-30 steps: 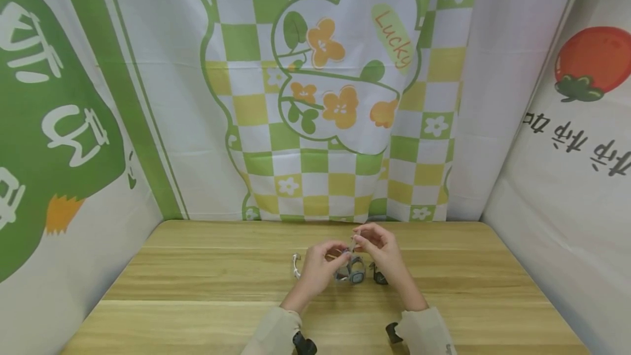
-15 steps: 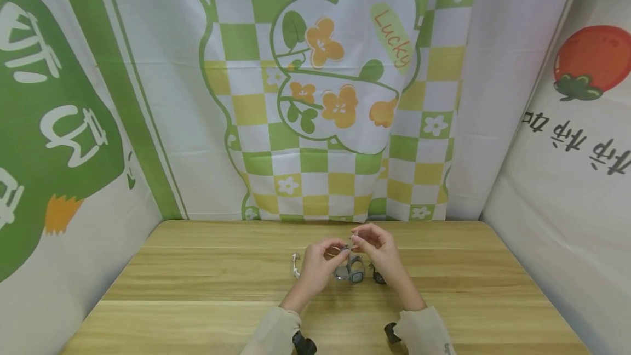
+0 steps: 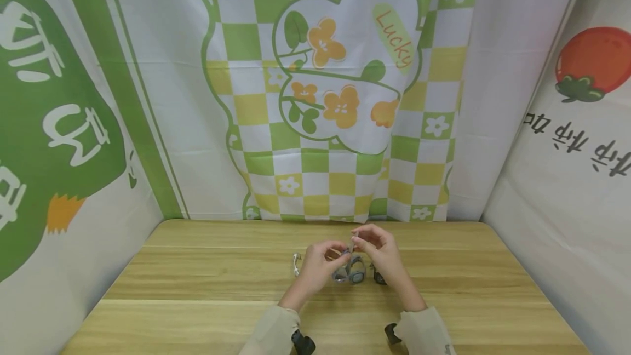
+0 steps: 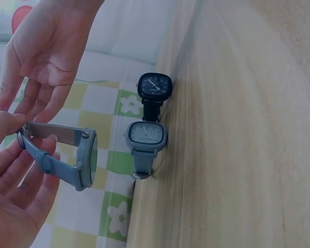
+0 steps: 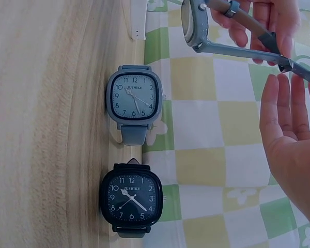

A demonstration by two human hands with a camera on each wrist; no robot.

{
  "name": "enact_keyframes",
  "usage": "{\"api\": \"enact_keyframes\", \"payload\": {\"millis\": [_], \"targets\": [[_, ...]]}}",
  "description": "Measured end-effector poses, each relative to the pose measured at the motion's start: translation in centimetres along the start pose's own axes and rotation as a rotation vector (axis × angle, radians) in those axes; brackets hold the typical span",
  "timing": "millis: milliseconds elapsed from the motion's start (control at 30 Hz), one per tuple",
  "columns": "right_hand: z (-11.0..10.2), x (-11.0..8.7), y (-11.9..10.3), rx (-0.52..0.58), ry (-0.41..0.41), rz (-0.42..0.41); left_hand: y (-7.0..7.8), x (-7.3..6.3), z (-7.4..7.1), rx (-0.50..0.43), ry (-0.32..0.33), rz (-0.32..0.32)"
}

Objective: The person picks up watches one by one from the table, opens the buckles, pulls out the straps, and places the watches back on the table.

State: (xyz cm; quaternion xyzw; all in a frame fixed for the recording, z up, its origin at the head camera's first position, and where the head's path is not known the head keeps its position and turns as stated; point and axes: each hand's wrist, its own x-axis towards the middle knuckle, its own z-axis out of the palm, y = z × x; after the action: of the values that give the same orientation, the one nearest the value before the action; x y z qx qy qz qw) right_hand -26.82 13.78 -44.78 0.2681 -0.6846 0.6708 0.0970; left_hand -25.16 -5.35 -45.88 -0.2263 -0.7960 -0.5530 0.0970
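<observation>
A blue-grey wristwatch (image 4: 87,157) hangs in the air with its strap bent into a loop. My left hand (image 3: 317,262) grips it by the strap near the buckle (image 5: 284,64). The strap's free end (image 5: 302,71) sticks out through the buckle, and my right hand (image 3: 382,251) pinches it between thumb and fingers. In the right wrist view, the left hand's fingers (image 5: 279,23) lie around the strap, while the right hand's other fingers (image 5: 292,106) extend below. The held watch's dial is seen mostly edge-on.
On the wooden table (image 3: 207,289), a second blue-grey watch (image 5: 134,96) stands beside a black watch (image 5: 132,199). Left of them is a thing with a white strap (image 3: 296,263). A checkered cloth (image 3: 315,190) hangs behind the table's far edge.
The held watch has tilted slightly, and more of the strap end shows at my right fingers than half a second ago. Both hands stay nearly in place.
</observation>
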Motion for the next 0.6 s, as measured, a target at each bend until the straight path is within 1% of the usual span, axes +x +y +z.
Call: {"api": "enact_keyframes", "payload": {"millis": [200, 467, 600], "targets": [[0.10, -0.01, -0.04, -0.012, -0.002, 0.005, 0.15, -0.02, 0.13, -0.017, 0.024, 0.014], [0.21, -0.03, 0.01, -0.004, 0.001, 0.001, 0.01, 0.02, 0.47, -0.058, 0.075, 0.022], [0.25, 0.00, 0.07, -0.004, -0.001, 0.015, -0.06, -0.03, 0.56, -0.057, 0.089, 0.033]]}}
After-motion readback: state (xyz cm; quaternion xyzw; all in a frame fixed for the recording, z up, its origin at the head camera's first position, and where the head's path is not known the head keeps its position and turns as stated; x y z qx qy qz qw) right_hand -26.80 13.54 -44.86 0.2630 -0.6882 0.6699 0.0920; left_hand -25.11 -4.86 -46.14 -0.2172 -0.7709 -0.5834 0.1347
